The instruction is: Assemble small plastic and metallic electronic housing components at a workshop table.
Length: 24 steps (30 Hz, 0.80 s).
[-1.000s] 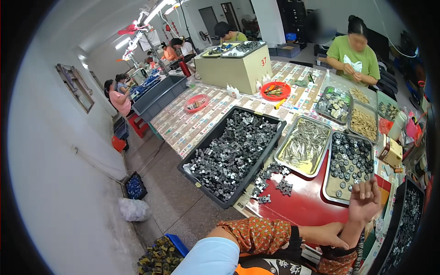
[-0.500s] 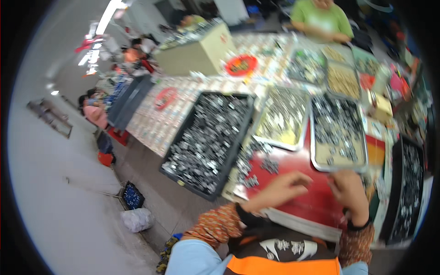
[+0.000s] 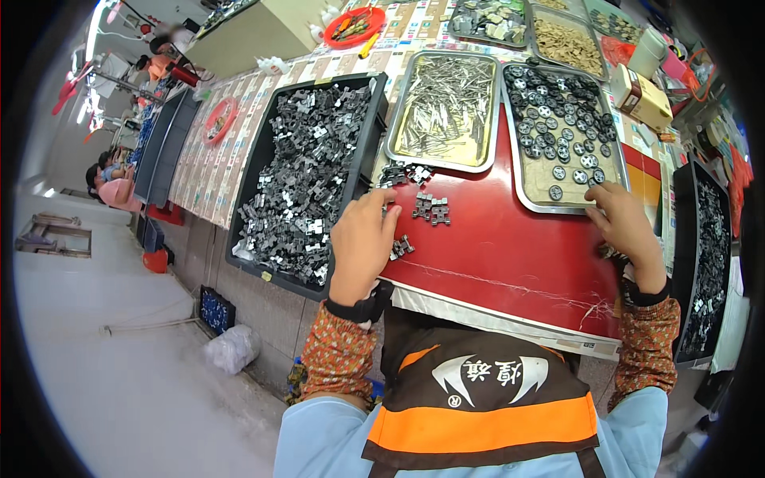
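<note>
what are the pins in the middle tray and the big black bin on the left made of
Pins: apparently bare metal, thin, silvery, glinting in the light. Their tray: likely steel, with a shiny grey rim. Black bin: probably plastic, with matte, thick dark walls.

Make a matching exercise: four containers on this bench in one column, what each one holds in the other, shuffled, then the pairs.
Things:
1. black bin
2. left metal tray
3. right metal tray
4. round red dish

Contents:
A. round dark discs
B. thin silvery pins
C. small tools and bits
D. heap of grey metal brackets

Pairs: 1-D, 2-B, 3-A, 4-C
</note>
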Tool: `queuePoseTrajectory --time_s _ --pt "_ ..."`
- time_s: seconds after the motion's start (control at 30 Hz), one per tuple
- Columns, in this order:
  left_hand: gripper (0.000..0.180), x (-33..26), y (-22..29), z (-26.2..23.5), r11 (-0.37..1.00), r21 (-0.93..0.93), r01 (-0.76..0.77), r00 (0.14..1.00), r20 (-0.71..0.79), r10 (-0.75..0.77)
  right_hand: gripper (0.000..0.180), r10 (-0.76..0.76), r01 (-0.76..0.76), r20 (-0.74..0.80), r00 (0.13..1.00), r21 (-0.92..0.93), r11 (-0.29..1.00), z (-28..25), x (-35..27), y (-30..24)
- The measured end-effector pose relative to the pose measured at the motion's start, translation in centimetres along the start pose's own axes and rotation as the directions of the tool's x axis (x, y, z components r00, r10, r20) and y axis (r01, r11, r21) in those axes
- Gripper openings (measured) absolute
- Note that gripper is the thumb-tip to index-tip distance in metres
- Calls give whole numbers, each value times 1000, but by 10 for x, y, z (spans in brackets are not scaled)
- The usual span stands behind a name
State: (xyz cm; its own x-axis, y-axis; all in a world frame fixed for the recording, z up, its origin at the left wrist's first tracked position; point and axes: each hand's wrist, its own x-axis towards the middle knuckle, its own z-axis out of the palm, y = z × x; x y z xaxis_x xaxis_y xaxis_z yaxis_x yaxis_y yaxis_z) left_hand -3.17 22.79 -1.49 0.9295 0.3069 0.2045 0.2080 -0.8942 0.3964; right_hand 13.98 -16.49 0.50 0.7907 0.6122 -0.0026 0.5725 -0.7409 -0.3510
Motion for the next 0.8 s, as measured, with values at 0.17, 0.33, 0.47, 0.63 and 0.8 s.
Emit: queuePoseTrajectory --time_s 0.17,0.33,0.47,0.63,0.8 --pt "23 8 6 20 999 37 -10 1000 16 10 14 -169 177 79 982 -118 977 1 21 -34" --pt "28 10 15 47 997 -40 -64 998 -9 63 14 -428 422 44 903 99 901 22 72 -86" --pt "29 2 18 60 995 -7 -96 995 33 96 11 -457 462 -73 887 79 884 52 133 -112" --pt "27 -13 21 56 986 -113 -124 991 41 130 13 -400 400 -48 915 -5 916 89 203 -115" --pt "29 -27 15 49 972 -206 -117 991 41 128 14 -329 349 135 935 -171 921 117 223 -112"
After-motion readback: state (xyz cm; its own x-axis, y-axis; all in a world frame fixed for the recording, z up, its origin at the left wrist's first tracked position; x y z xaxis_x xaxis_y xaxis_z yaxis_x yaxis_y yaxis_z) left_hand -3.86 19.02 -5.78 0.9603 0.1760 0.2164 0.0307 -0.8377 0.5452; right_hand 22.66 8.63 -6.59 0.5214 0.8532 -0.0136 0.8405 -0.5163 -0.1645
